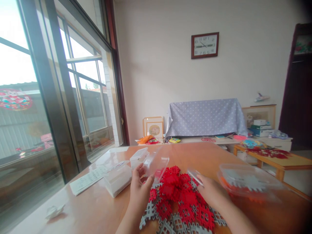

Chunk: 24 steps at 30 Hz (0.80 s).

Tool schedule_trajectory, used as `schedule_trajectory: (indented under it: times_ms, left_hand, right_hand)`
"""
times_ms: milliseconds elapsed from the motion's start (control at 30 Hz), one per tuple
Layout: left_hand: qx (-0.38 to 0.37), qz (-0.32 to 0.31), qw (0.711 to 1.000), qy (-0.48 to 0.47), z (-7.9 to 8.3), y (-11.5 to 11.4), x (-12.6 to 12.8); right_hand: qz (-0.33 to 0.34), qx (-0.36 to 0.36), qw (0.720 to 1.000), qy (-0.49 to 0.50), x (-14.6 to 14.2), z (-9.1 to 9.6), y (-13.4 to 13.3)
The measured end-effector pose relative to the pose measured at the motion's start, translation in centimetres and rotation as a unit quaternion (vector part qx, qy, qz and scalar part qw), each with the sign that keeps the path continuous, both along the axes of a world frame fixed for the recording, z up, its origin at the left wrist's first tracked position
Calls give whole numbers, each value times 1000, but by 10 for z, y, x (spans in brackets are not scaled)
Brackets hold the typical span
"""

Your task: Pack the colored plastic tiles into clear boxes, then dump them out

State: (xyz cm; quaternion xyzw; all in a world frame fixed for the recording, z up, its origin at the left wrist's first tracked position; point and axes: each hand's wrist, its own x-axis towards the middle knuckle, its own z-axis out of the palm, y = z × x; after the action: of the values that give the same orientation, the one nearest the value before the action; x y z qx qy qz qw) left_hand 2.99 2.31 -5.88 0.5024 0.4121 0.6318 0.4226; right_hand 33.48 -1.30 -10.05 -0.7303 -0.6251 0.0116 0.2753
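Note:
My left hand is closed on the side of a clear plastic box, tilted above the table. My right hand pinches a thin, whitish, see-through flat piece, seen almost edge-on and blurred; its kind is unclear. Below and between both hands lies a heap of red interlocking plastic squares with notched edges. Grey interlocking squares of the same shape lie around and under the red ones, toward the near edge of the view.
Left of my left hand stand a white open container and a smaller one, beside printed sheets. A crumpled white scrap lies nearer. At right, a clear tub holds orange and grey pieces on the wooden table.

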Motion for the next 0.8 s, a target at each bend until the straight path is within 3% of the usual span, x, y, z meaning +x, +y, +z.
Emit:
schedule_trajectory:
  times_ms: [133, 267, 433, 667, 800]
  left_hand:
    - [-47, -25, 996, -74, -3, 3, -2]
    - [-87, -55, 986, -130, -6, 5, -1]
    - [-135, -106, 973, -154, -7, -1, 8]
    - [-206, -146, 959, -127, -13, -4, 18]
    - [-217, -144, 959, -115, -17, -1, 19]
  right_hand:
    - [-32, 32, 997, -58, 2, 11, -1]
    - [-27, 140, 987, -76, 0, 19, -1]
    - [47, 228, 970, -70, -22, 26, -4]
    - [205, 152, 963, -83, -60, 32, -22]
    - [230, 103, 965, -78, -64, 34, -26]
